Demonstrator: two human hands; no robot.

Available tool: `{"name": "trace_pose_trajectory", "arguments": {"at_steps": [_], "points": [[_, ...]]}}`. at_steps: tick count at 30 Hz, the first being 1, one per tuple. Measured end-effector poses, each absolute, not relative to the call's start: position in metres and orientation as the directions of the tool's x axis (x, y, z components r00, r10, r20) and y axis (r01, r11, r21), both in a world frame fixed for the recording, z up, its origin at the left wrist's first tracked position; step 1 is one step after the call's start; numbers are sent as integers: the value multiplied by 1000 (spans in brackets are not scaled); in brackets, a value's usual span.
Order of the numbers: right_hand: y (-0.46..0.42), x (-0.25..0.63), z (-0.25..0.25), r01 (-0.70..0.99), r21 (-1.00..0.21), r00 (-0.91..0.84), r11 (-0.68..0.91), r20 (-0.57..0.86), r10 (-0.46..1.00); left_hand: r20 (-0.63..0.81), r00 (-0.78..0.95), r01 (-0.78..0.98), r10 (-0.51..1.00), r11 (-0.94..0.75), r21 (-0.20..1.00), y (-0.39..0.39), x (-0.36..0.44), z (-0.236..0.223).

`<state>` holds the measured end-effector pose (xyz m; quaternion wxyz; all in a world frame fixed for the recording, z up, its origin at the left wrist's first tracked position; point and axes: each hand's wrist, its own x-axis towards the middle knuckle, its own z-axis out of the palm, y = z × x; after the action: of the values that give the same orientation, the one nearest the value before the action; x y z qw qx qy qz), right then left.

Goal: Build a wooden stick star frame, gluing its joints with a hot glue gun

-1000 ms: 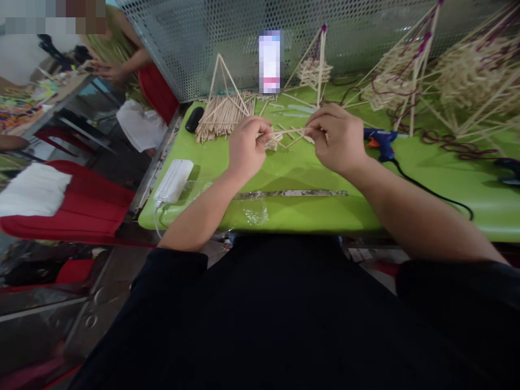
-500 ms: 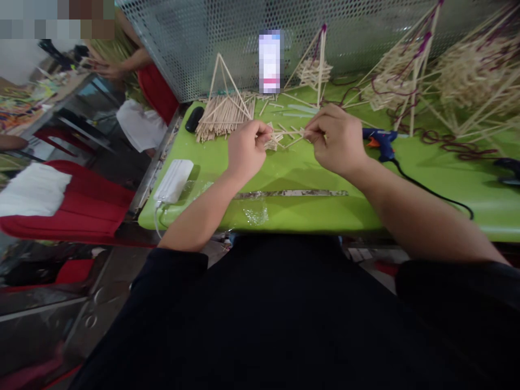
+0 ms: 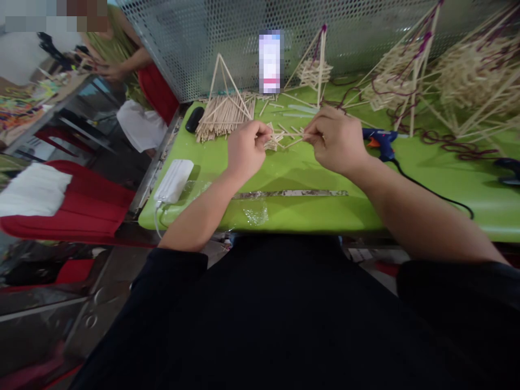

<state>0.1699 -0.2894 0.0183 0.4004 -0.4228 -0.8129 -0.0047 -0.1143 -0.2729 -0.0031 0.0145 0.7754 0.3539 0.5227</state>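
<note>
My left hand (image 3: 247, 150) is closed in a pinch on the left side of a small lattice of wooden sticks (image 3: 286, 144), held low over the green table (image 3: 300, 214). From the other side, the fingertips of my right hand (image 3: 339, 140) pinch its right end. Some joints are hidden behind my fingers. Just beyond my left hand lies a pile of loose wooden sticks (image 3: 219, 116), with a triangular stick frame (image 3: 220, 67) standing at it. A blue glue gun (image 3: 382, 142) rests to the right of my right hand.
Stick pyramids with purple thread (image 3: 320, 70) stand along the perforated metal panel (image 3: 195, 32). A phone (image 3: 270, 62) leans there. Nearer lie a metal strip (image 3: 300, 193) and a white power box (image 3: 174, 181). Another person (image 3: 122, 65) sits far left, beyond a red chair (image 3: 93, 195).
Both hands keep their pinch on the stick lattice, almost in place. My right hand has shifted very slightly. The other person's posture has changed a little.
</note>
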Motion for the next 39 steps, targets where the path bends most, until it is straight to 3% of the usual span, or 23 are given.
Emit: {"name": "trace_pose_trajectory", "arguments": {"at_steps": [11, 23, 29, 39], "points": [[-278, 174, 11, 615, -380, -311, 691, 688, 655, 771, 197, 596, 605, -699, 396, -277, -114, 3], [-274, 166, 8, 363, -664, -154, 654, 649, 745, 763, 231, 569, 603, -720, 397, -283, -111, 7], [-274, 163, 2, 318, -692, -79, 648, 662, 745, 769, 220, 565, 600, -721, 402, -283, -110, 6], [-275, 155, 6, 74, -829, -101, 555, 547, 831, 788, 203, 559, 582, -729, 395, -281, -112, 3]]}}
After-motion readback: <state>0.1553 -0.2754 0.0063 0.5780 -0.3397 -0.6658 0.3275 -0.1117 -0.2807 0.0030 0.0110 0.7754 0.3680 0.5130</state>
